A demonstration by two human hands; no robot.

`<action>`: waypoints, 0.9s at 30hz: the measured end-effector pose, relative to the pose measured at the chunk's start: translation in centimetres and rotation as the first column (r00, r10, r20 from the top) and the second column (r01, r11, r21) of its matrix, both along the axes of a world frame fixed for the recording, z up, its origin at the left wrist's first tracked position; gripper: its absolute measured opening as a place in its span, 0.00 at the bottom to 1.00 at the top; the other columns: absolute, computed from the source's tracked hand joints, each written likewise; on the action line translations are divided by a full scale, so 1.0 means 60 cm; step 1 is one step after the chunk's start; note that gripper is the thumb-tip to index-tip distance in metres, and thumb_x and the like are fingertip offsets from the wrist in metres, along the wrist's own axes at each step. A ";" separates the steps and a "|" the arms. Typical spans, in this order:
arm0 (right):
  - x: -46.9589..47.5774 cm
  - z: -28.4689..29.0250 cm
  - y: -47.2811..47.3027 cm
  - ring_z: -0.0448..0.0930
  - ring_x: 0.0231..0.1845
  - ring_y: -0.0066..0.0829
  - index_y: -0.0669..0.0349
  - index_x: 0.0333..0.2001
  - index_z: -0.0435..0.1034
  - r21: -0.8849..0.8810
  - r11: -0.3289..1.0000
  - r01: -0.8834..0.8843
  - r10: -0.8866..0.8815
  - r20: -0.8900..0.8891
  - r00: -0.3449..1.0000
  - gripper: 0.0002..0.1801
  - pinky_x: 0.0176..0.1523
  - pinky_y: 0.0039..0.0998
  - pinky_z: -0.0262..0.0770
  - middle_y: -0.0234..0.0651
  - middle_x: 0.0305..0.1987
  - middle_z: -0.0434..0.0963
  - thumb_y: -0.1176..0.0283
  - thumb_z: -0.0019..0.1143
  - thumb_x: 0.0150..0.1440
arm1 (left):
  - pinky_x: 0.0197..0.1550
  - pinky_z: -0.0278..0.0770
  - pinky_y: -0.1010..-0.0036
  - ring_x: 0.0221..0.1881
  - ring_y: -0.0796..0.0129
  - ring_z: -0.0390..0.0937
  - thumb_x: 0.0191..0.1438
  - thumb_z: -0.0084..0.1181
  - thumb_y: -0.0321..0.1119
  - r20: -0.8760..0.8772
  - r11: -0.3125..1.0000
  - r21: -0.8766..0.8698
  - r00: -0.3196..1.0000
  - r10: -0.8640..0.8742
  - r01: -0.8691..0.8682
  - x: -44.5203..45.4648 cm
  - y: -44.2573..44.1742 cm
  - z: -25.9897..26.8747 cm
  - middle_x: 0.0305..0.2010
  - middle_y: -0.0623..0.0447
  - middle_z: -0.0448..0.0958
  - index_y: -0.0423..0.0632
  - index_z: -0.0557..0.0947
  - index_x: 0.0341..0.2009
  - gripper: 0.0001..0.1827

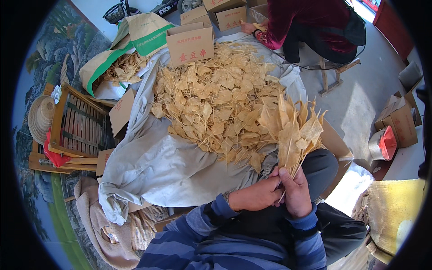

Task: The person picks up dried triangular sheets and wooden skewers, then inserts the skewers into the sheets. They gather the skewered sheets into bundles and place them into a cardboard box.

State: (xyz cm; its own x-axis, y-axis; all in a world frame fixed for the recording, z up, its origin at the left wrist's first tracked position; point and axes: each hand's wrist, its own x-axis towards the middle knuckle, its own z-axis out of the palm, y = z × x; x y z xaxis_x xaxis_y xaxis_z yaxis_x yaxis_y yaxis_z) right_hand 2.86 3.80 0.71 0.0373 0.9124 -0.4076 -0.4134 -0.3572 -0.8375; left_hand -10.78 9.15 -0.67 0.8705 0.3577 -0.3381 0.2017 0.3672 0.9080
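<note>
Just above my lap, my left hand (258,194) and my right hand (296,192) meet around the thin stick ends of a bunch of skewered dried tofu sheets (292,141). The bunch fans upward, away from me, with its pale tan pieces at the top. Fingers of both hands overlap on the sticks, so part of the grip is hidden. Beyond the bunch lies a wide pile of similar skewers (216,104), spread over a grey-white cloth (168,168).
A cardboard box (190,45) stands at the pile's far edge, beside a green-banded sack (148,33) of more pieces. Another person (314,27) sits on a low wooden stool at upper right. An open carton (334,138) is by my right knee; a wooden chair (81,125) lies left.
</note>
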 end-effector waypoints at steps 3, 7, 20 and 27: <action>-0.006 -0.015 0.017 0.77 0.25 0.20 0.60 0.45 0.64 0.054 0.990 0.133 -0.131 -0.037 0.991 0.09 0.25 0.21 0.74 0.33 0.34 0.75 0.66 0.44 0.68 | 0.47 0.72 0.72 0.43 0.67 0.73 0.65 0.46 0.33 0.006 0.991 0.123 0.999 -0.053 0.052 -0.020 0.024 -0.013 0.43 0.47 0.74 0.38 0.67 0.53 0.16; -0.006 -0.034 0.038 0.79 0.33 0.25 0.60 0.49 0.62 0.100 0.955 0.280 -0.260 -0.175 0.949 0.10 0.40 0.29 0.81 0.35 0.40 0.73 0.69 0.43 0.68 | 0.54 0.70 0.72 0.51 0.66 0.73 0.64 0.51 0.41 -0.133 0.978 0.207 0.991 0.010 0.018 -0.112 0.081 -0.090 0.48 0.47 0.76 0.38 0.68 0.59 0.25; 0.004 -0.031 0.049 0.82 0.32 0.33 0.65 0.59 0.52 -0.093 0.991 0.098 -0.125 -0.354 0.927 0.19 0.39 0.37 0.84 0.47 0.44 0.74 0.68 0.41 0.68 | 0.55 0.73 0.60 0.52 0.44 0.74 0.45 0.66 0.45 -0.431 0.436 0.900 0.146 0.890 -0.005 -0.339 0.397 -0.476 0.54 0.34 0.73 0.39 0.75 0.53 0.33; 0.005 -0.035 0.064 0.82 0.34 0.32 0.66 0.59 0.51 -0.138 0.988 0.073 -0.124 -0.404 0.906 0.21 0.43 0.35 0.82 0.45 0.44 0.74 0.67 0.42 0.68 | 0.55 0.73 0.58 0.53 0.44 0.74 0.47 0.64 0.46 -0.648 0.643 0.761 0.133 0.750 0.086 -0.316 0.445 -0.511 0.51 0.34 0.75 0.43 0.75 0.54 0.32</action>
